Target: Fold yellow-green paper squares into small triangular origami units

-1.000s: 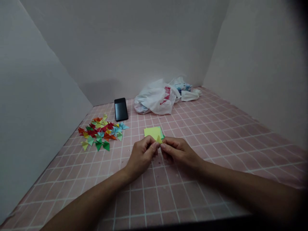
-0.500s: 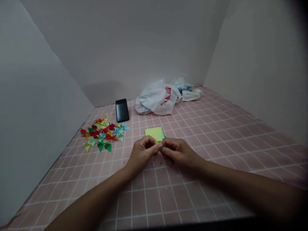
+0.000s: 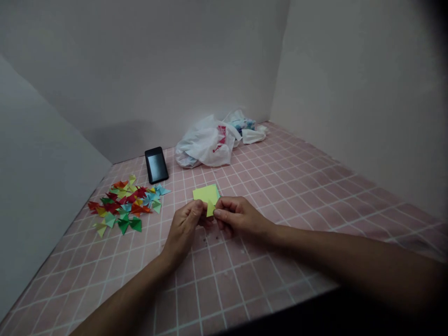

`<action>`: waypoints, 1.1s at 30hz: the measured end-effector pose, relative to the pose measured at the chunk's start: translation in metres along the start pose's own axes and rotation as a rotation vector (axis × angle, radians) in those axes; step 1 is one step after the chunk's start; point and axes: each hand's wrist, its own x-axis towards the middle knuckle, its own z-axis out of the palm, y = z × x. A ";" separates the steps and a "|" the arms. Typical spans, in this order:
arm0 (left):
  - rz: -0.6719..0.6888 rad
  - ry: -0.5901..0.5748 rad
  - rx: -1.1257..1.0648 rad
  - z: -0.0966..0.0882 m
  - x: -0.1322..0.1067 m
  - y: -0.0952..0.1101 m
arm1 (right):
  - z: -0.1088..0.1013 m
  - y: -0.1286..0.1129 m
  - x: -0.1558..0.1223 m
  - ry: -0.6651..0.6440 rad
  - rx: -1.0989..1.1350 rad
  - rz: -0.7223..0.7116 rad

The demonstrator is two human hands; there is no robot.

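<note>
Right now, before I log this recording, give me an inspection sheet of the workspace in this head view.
surface: pink grid surface, white lines, seen at a slant.
things: small yellow paper triangle between the hands; yellow-green paper stack just beyond it.
clutter: pile of colored paper folds at left; black phone beyond it; white plastic bag and white tissue by the far wall.
hands: left hand and right hand both pinch the triangle.
cables: nothing seen.
surroundings: pale walls at left, back and right.
</note>
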 end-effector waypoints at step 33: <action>0.080 -0.061 0.053 -0.003 0.001 -0.004 | -0.003 -0.003 0.004 0.022 -0.066 -0.085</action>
